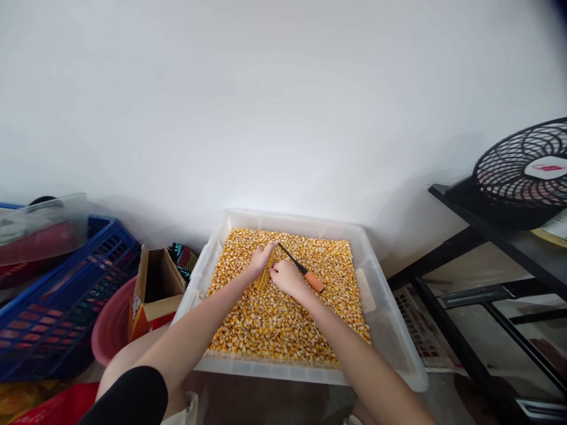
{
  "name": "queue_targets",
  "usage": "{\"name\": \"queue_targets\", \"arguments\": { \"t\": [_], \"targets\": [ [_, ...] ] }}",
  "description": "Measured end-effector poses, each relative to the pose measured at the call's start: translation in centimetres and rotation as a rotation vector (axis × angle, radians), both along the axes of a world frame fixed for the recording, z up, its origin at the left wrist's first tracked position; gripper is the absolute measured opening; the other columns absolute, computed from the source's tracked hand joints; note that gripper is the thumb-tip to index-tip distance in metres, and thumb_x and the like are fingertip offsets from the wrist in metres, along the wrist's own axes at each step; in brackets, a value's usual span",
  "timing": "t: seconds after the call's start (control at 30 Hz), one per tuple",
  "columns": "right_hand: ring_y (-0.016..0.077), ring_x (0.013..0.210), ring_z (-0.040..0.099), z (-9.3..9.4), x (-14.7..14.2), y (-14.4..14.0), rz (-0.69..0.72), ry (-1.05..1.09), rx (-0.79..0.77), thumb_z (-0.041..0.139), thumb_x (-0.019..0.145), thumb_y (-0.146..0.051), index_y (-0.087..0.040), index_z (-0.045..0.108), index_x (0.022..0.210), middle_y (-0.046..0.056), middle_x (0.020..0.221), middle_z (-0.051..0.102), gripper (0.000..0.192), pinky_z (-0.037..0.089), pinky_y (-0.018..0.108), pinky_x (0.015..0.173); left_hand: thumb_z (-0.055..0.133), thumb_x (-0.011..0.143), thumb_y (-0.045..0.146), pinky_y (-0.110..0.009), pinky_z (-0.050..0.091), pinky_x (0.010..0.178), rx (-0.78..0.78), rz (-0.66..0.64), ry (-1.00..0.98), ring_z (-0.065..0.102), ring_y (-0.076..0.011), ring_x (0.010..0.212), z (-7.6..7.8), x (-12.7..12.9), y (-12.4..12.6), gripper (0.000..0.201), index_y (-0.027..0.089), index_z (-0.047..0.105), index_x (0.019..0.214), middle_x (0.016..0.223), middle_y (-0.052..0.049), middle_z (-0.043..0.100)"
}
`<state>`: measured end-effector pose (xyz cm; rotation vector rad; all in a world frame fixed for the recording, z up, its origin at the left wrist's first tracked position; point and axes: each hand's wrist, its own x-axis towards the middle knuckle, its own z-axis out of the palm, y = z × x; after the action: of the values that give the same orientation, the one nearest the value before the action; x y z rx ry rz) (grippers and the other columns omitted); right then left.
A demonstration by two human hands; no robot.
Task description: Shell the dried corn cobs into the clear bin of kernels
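Around the clear tub (390, 330) of loose kernels (283, 319) we see a blue crate (66, 295), pink basin (110, 327) and open carton (155, 289) at left, and a black fan (522, 171) on a dark rack (487, 236) at right (its red label is unreadable). Our left hand (262, 257) curls around the corn cob (264, 274) lying mid-tub on the kernels, while our right hand (287, 277) grips an orange-handled tool (303, 270) just beside it.
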<state>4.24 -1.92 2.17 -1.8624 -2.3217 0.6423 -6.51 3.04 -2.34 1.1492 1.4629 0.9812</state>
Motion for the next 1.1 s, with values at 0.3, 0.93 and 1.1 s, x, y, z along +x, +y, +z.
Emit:
{"name": "queue_targets", "arguments": {
  "t": [0.3,0.93,1.1],
  "targets": [
    [0.0078,0.048,0.040,0.4,2.7,0.9,0.236,0.100,-0.090,0.041,0.083,-0.034,-0.011,0.064,0.064,0.002,0.055,0.055,0.038,0.024,0.020,0.049,0.044,0.072,0.057,-0.023,0.026,0.048,0.201,-0.120,0.153,0.036,-0.0115,0.049,0.3,0.4,0.3,0.045,0.016,0.046,0.052,0.047,0.003,0.039],
    [0.0076,0.051,0.043,1.1,3.7,0.6,0.229,0.170,-0.070,0.042,0.084,-0.032,-0.012,0.065,0.067,0.000,0.056,0.055,0.035,0.024,0.020,0.050,0.044,0.074,0.054,-0.025,0.039,0.040,0.031,-0.239,-0.152,0.051,-0.0150,0.039,1.9,-0.3,0.1,0.038,0.016,0.049,0.070,0.043,0.002,0.048],
    [0.0084,0.053,0.045,0.8,2.9,0.4,0.215,0.130,-0.012,0.040,0.085,-0.032,-0.013,0.065,0.068,0.003,0.062,0.060,0.036,0.025,0.020,0.052,0.044,0.073,0.055,-0.024,0.038,0.042,0.057,-0.244,-0.143,0.049,-0.0137,0.040,1.4,-0.2,0.3,0.041,0.016,0.047,0.064,0.045,0.002,0.047]
  ]
}}
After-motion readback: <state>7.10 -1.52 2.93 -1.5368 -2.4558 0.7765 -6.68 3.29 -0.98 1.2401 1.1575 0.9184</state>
